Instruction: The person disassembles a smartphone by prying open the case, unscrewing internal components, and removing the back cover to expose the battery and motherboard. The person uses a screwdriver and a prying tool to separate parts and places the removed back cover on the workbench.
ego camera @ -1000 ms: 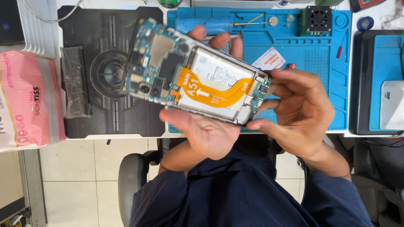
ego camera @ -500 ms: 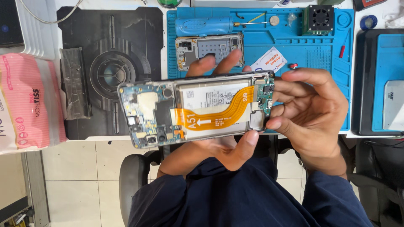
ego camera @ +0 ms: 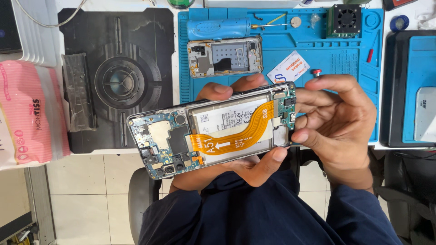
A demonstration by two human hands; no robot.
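phone (ego camera: 213, 131) held above mat (ego camera: 318, 50), back off, flex and battery in | left hand (ego camera: 240, 168) cradles it beneath | right hand (ego camera: 336, 122) pinches its end | cover (ego camera: 225, 56) on mat

Two hands are counted, a left hand (ego camera: 245, 168) and a right hand (ego camera: 338, 122); one opened phone (ego camera: 211, 129), one detached phone frame (ego camera: 225, 56), one blue mat (ego camera: 345, 50), one black mat (ego camera: 116, 77).

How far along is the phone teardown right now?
Done: the back frame is off and lies on the blue mat. In hand: the left hand and right hand hold the opened phone. Left: orange flex cable, battery and boards remain fitted.
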